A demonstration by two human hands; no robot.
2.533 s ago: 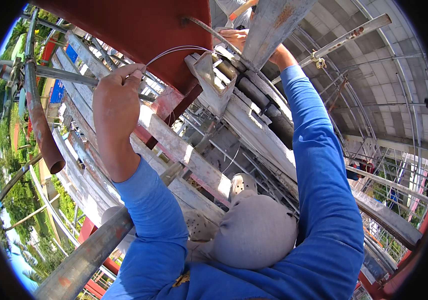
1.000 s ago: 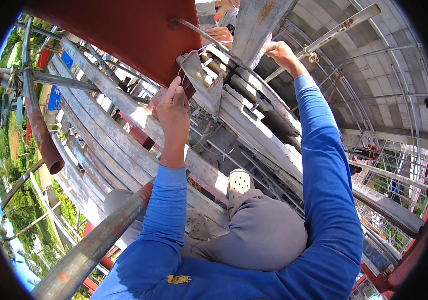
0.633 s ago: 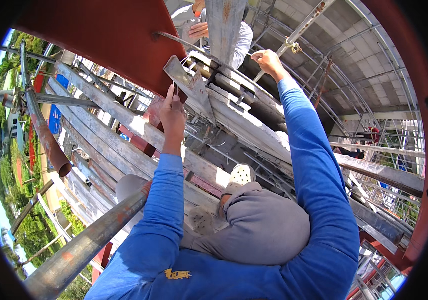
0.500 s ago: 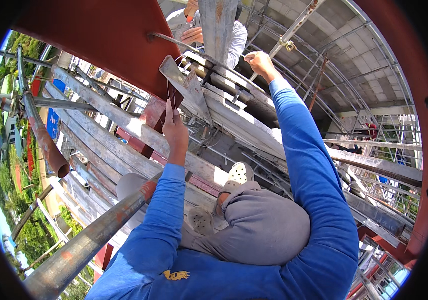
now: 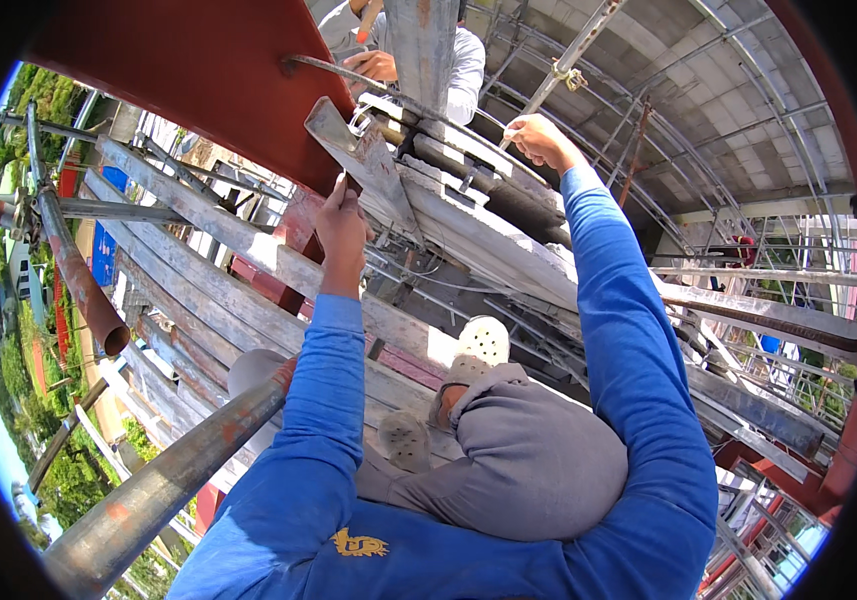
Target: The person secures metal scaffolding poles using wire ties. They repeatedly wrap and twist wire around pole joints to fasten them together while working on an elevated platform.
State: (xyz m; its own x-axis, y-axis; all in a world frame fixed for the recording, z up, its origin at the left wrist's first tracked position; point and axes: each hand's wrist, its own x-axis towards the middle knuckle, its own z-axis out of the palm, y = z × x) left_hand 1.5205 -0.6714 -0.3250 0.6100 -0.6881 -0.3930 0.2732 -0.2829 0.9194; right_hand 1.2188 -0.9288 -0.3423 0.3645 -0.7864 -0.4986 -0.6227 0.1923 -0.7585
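My left hand (image 5: 341, 228) is raised near the middle, its fingers pinched together beside the end of a grey metal channel (image 5: 363, 160). Half a second ago a thin pale line ran up from these fingers; now it can hardly be made out. Farther up and to the right, my right hand (image 5: 545, 142) is closed in a pinch, thumb against forefinger. What it holds is too small to name. Just left of it a thin bent rod (image 5: 408, 103) curves down past the channel toward a concrete ledge (image 5: 488, 225).
A red steel beam (image 5: 198, 80) slants across the upper left. Another person's hand (image 5: 373, 66) is behind an upright metal post (image 5: 421, 50). Metal planks (image 5: 198, 265) lie under me, a thick pipe (image 5: 168, 480) crosses at lower left, and scaffold tubes (image 5: 588, 45) stand at right.
My right hand has moved slightly right and down, my left hand slightly left and up. The pale line between the left hand and the channel has largely dropped from sight.
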